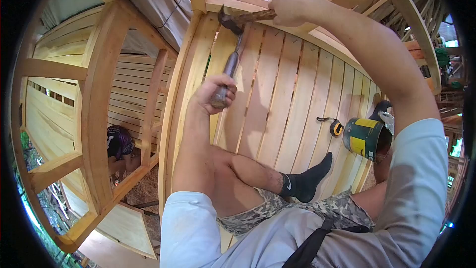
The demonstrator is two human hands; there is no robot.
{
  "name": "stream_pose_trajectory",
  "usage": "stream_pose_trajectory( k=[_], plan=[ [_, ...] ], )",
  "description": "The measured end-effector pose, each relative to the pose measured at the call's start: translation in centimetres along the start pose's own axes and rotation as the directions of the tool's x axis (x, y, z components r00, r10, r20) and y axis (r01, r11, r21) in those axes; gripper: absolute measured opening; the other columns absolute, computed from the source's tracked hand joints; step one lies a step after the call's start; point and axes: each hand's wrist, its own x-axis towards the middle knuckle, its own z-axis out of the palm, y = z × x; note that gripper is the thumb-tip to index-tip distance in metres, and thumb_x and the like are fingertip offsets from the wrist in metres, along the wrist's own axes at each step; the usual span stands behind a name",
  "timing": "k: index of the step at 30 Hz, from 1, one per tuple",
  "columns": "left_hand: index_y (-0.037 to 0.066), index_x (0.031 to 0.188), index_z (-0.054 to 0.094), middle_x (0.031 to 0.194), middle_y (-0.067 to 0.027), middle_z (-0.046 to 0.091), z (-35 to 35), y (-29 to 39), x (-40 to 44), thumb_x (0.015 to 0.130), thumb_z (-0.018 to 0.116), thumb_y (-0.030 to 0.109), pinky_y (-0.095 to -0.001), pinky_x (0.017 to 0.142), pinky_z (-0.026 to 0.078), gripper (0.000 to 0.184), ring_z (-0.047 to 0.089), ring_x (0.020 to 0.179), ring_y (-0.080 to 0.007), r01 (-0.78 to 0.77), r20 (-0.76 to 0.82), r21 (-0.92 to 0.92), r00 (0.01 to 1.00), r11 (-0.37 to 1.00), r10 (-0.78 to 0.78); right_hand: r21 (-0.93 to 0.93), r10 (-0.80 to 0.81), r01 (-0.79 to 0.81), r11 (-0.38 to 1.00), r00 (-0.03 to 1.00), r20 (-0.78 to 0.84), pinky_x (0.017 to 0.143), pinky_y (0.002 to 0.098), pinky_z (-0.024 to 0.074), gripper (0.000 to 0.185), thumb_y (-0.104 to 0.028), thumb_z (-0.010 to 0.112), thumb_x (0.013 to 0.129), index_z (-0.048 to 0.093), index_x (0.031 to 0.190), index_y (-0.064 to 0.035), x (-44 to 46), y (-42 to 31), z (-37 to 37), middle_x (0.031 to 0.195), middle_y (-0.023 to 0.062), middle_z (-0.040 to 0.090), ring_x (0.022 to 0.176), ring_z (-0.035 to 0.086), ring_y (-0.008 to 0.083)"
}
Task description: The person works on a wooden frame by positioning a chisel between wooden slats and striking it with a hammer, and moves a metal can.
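Note:
My right hand is closed on the wooden handle of a claw hammer, reaching across the far end of the plank floor. Its dark head lies at the far tip of a long tool with a dark purplish grip and narrow metal shaft. Whether they touch, I cannot tell. My left hand is wrapped round that tool's grip, and the shaft points away along a seam between planks. The tool's exact kind is unclear, as the hammer head hides its tip. Pale wooden planks lie beneath both hands.
A tape measure rests on the planks, near a tipped green and yellow can. My socked foot is stretched over the boards. Wooden framing rises at left, with another person beyond it. A wooden rail edges the far side.

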Motion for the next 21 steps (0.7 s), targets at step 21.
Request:
stream_pose_trajectory(
  k=[21],
  plan=[
    [0.010,0.092,0.047,0.069,-0.0034,0.056,0.0,-0.4,0.4,0.080,0.063,0.010,-0.0242,0.043,0.047,0.020,0.053,0.052,-0.0105,0.027,-0.082,0.071,0.996,0.997,-0.021,0.281,0.015,0.104,0.954,0.921,-0.390,0.091,0.0485,0.0511,0.040,-0.032,0.053,0.093,0.065,0.108,0.0032,0.1,-2.9,0.5,0.104,0.0261,0.068,0.100,0.067,0.0391]
  ],
)
